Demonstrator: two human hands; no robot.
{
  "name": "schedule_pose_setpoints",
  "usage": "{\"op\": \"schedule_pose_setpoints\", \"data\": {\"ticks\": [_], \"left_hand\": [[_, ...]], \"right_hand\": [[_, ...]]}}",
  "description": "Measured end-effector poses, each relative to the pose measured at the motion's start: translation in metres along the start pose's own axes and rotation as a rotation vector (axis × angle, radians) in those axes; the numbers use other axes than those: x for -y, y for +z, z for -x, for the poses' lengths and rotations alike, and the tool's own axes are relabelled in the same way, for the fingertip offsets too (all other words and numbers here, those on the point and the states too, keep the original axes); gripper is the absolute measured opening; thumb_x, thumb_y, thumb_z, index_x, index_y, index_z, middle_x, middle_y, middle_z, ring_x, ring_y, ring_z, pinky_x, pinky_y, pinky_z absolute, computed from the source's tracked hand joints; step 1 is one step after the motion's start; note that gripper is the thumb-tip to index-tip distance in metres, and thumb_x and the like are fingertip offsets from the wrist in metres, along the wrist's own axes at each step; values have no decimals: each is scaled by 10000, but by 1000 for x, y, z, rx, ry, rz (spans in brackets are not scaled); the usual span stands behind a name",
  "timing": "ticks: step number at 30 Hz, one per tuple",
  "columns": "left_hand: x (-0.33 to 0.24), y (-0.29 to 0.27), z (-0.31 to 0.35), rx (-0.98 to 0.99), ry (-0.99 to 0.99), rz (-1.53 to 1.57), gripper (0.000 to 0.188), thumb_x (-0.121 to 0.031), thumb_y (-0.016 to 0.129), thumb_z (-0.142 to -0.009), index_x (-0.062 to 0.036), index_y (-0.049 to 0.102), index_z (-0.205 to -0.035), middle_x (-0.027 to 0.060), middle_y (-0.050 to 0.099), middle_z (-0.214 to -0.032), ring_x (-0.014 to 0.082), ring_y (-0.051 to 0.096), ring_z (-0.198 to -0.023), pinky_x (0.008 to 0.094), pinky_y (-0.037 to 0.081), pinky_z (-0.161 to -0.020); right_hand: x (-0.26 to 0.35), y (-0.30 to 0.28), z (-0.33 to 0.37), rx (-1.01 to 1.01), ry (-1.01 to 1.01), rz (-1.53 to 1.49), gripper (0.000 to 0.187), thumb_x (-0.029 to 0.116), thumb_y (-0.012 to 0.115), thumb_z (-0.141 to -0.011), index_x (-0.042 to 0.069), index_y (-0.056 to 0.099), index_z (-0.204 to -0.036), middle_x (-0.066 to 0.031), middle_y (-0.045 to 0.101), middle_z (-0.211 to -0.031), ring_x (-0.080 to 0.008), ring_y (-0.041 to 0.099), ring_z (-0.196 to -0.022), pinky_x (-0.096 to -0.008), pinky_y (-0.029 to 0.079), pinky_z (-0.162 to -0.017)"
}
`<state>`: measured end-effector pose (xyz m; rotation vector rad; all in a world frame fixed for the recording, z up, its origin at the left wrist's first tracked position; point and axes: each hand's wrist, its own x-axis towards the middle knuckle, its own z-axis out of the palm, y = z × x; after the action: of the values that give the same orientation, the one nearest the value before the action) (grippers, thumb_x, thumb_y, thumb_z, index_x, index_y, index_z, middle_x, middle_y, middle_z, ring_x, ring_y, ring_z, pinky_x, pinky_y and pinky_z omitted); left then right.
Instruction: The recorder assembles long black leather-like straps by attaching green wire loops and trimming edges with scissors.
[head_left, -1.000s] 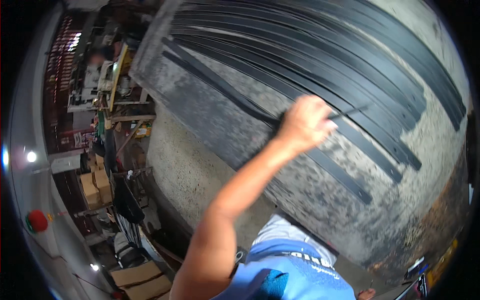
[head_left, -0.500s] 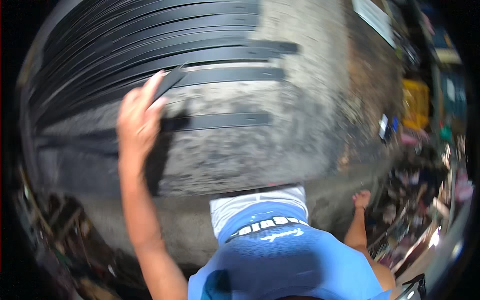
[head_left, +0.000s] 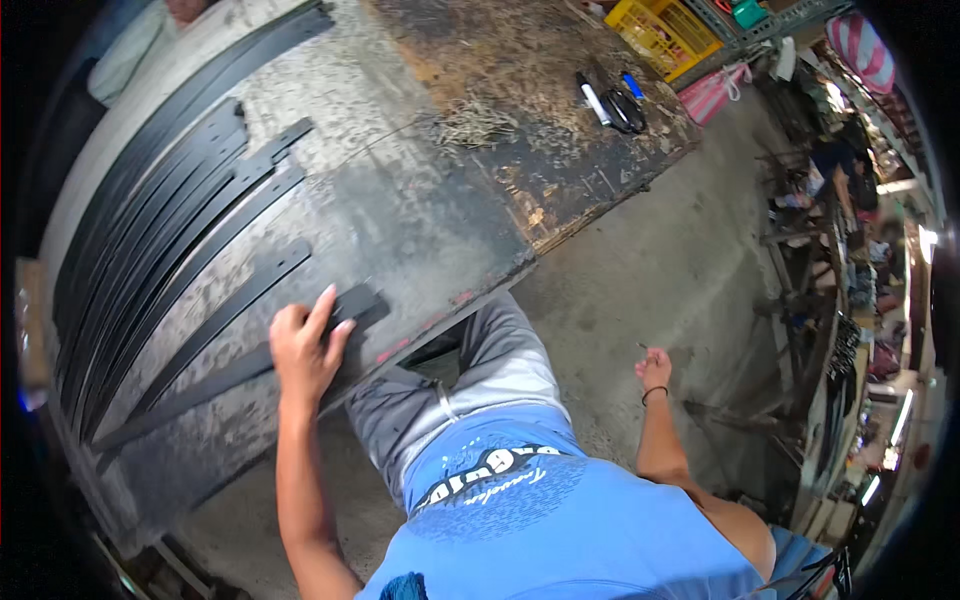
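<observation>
My left hand point(head_left: 305, 350) is at the near edge of the worktable, with thumb and forefinger gripping across a flat black strip point(head_left: 362, 306) near its right end. The strip lies along the edge, and the hand covers part of it. Just beyond is a single black strip point(head_left: 235, 305) with a hole near its end. Farther left, several more long black strips point(head_left: 170, 215) lie close together. My right hand point(head_left: 655, 370) hangs away from the table, over the floor. Its fingers are pinched, and a thin dark tip shows at them, too small to name.
On the worktable point(head_left: 420, 210), a white marker point(head_left: 593, 100) and a blue pen point(head_left: 632, 86) lie near the far right corner. A yellow crate point(head_left: 662, 38) and a pink striped bag point(head_left: 712, 92) are beyond. Wood and clutter point(head_left: 840, 400) line the right side.
The view has turned, so the table sits farther up and left. The strip end lifted in my left hand is now down near the table edge. My right hand is farther from my body.
</observation>
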<state>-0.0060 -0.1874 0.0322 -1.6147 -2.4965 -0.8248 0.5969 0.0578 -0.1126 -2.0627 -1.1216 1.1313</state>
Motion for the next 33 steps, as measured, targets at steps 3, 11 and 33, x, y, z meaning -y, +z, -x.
{"op": "schedule_pose_setpoints", "data": {"ticks": [3,11,33], "left_hand": [[-15,25,-19,-65,45,-39,480,-322,773,-756,-174,663,-1198,91,544,-862,281,525,-801,405,417,-723],[-24,30,-12,-128,-5,-215,468,-319,777,-753,-185,655,-1184,69,583,-1058,276,533,-1029,431,412,-862],[-56,74,-35,-307,181,-72,132,-48,695,-712,-107,621,-804,31,594,-826,268,570,-776,385,482,-683]], "right_hand": [[-29,-5,6,-47,24,-18,114,112,540,-948,70,579,-1047,-41,587,-776,-149,576,-611,-298,498,-539],[-39,-22,6,-105,259,-74,170,183,508,-947,88,578,-1068,-48,628,-805,-161,573,-592,-310,472,-524],[269,261,162,742,-797,-526,107,123,613,-946,23,588,-971,-50,648,-814,-135,661,-740,-262,541,-665]]}}
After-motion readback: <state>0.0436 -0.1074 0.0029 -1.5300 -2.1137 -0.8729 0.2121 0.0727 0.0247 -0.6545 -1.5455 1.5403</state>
